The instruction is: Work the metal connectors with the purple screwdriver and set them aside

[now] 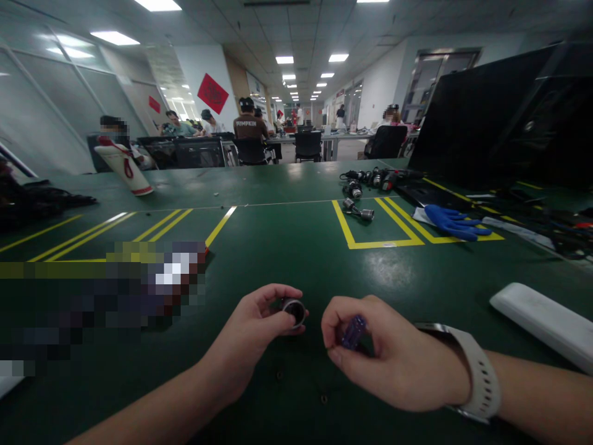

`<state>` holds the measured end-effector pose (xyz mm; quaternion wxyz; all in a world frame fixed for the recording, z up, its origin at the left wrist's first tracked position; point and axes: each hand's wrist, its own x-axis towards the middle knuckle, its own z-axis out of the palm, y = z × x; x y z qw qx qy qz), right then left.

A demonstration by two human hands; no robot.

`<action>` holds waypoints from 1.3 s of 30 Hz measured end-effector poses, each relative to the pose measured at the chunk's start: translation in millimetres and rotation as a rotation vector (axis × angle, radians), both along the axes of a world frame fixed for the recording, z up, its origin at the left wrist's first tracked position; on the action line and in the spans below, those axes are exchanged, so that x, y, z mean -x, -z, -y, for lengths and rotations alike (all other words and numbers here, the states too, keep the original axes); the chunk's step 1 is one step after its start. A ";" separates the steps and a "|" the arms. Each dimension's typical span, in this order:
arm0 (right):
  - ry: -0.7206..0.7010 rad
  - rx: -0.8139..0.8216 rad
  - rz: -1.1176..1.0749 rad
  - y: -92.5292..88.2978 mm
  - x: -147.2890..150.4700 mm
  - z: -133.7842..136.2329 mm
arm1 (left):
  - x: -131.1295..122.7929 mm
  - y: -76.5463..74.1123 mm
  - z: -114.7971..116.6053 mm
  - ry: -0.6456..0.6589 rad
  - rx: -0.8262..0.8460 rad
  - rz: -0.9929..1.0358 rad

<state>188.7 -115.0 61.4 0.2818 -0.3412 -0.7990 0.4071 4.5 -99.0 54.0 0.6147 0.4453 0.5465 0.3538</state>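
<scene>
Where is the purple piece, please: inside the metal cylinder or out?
Out: the right hand holds the purple piece apart from the cylinder.

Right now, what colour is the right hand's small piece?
The small piece is dark purple, seen best in the head view.

pale "PUMPKIN" lettering (246,123), brown shirt (250,131), across back

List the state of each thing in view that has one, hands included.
Left hand: closed on the hollow metal cylinder
Hollow metal cylinder: held, an open end showing
Right hand: fingers curled around the purple piece
Purple piece: held, off the table
Watch strap: fastened around the right wrist
Blue glove: unworn, lying on the table
Ceiling lights: lit
</scene>
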 end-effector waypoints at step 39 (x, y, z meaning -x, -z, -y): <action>-0.019 -0.736 -0.134 14.8 -2.4 -1.1 | -2.7 -2.5 2.1 -0.047 -0.095 -0.017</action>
